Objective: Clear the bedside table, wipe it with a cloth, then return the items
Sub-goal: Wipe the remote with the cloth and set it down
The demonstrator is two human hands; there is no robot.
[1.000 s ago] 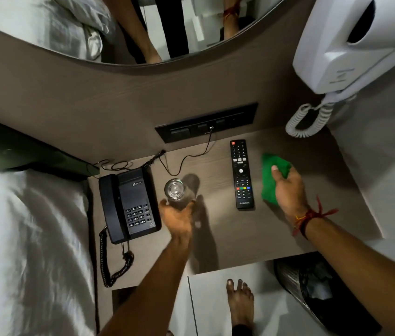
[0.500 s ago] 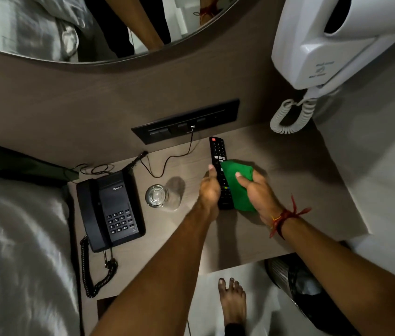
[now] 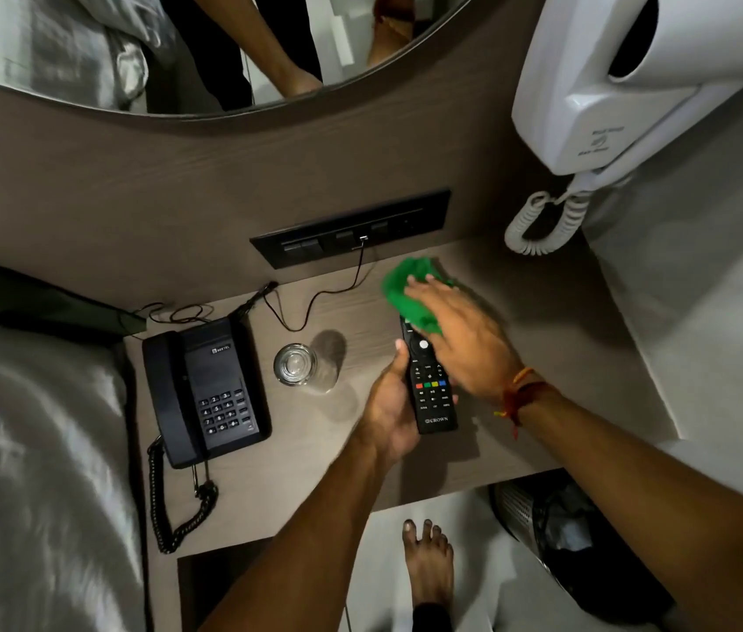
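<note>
The brown bedside table sits between the bed and a white wall. My left hand grips a black remote control, lifted slightly toward me, its lower end pointing at the table's front. My right hand presses a green cloth onto the tabletop near the back panel, crossing over the remote's top end and hiding it. A clear drinking glass stands upright left of the remote. A black corded telephone rests at the table's left side.
A black switch panel with a plugged cable sits on the back wall. A white wall-mounted dryer with coiled cord hangs at upper right. A bin stands on the floor at right, my bare foot beside it. White bedding lies left.
My left hand left the glass, took the remote and pulled it toward me. My right hand slid the green cloth left and then back toward the wall panel.
</note>
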